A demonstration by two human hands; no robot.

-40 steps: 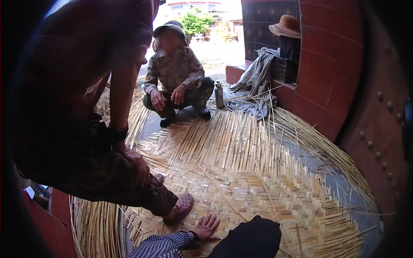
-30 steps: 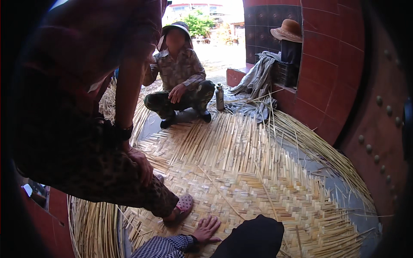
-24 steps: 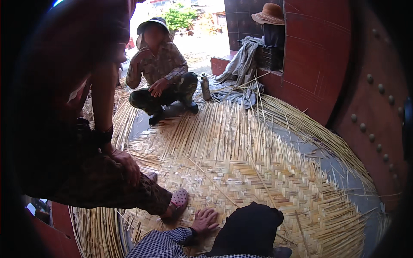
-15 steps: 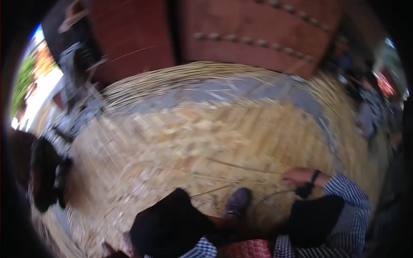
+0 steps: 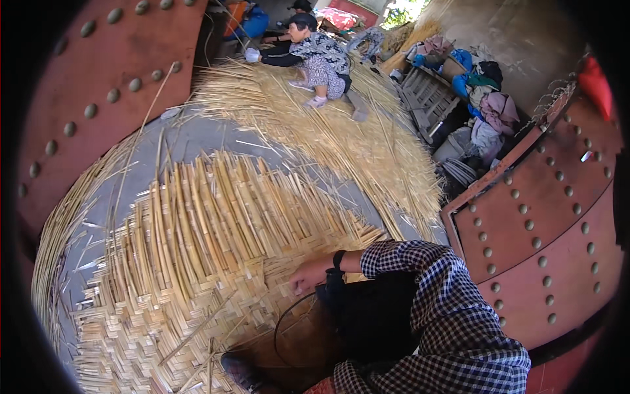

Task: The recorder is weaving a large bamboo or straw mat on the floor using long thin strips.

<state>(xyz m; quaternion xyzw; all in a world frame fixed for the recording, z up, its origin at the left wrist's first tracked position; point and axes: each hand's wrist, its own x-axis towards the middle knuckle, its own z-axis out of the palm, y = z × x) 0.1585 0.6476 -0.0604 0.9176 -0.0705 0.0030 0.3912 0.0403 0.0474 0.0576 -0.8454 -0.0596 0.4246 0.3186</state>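
My right hand (image 5: 311, 276) hangs over a half-woven mat (image 5: 144, 322) of split reed or bamboo strips, its fingers curled in. What they hold, if anything, is hidden. A black band (image 5: 338, 261) circles the wrist, below a black-and-white checked sleeve (image 5: 446, 295). Beside the hand a thin dark cord (image 5: 277, 331) loops down over the mat. Long unwoven strips (image 5: 197, 217) run from the weave toward the far side. Loose strips (image 5: 197, 331) lie on top near my shoe (image 5: 244, 373). My left hand is out of view.
Red studded door panels (image 5: 111, 72) stand at left and right (image 5: 545, 223). A strip bundle (image 5: 59, 230) curves along the left. Farther off, a person (image 5: 321, 56) with a white glove squats on another woven mat (image 5: 328, 131). Bags and cloths (image 5: 489, 108) pile up at the right wall.
My view has swung right, bringing in the squatting person and the right-hand door panel. My right hand stays near the mat with fingers still curled. The earlier picture is blurred.
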